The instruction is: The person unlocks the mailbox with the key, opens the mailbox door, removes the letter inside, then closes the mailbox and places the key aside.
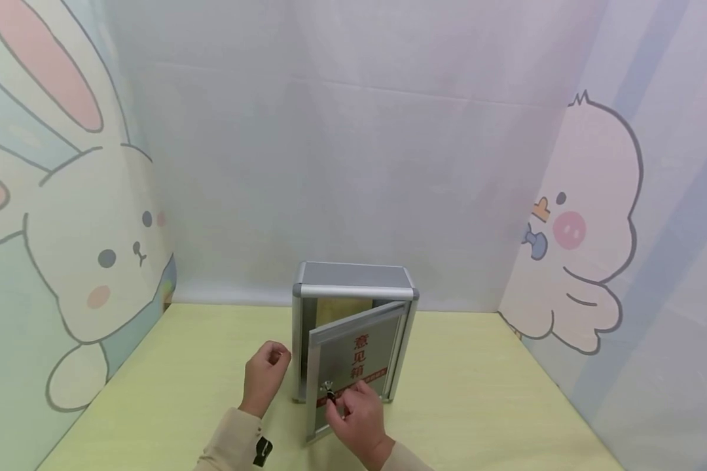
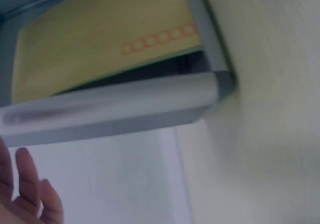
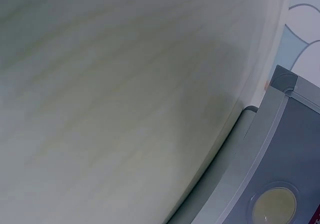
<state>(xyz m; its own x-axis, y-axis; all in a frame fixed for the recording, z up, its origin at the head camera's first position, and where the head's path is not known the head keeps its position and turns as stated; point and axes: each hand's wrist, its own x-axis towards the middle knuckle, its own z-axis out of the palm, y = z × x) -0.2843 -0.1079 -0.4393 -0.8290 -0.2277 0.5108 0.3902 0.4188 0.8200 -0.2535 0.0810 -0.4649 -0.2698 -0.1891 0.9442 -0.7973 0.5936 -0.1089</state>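
Note:
A grey metal suggestion box (image 1: 356,275) with silver edges stands upright, its front door (image 1: 359,347) swung partway out and marked with red Chinese characters. Inside lies a tan envelope (image 2: 110,29) with a row of red squares. My right hand (image 1: 362,415) pinches the black-headed key (image 1: 330,395) at the door's lock. Just left of the box is my left hand (image 1: 266,373), fingers loosely bent and holding nothing. In the left wrist view its fingers (image 2: 27,179) are close to the box's silver edge. My right hand is out of the right wrist view, where the door's round window (image 3: 274,206) shows.
The box rests on a pale yellow table (image 1: 465,392). Behind it hangs a light grey cloth wall (image 1: 353,163). Side panels carry a cartoon rabbit (image 1: 94,261) at left and a cartoon chick (image 1: 589,229) at right. A black strap (image 1: 263,451) hangs by the left sleeve.

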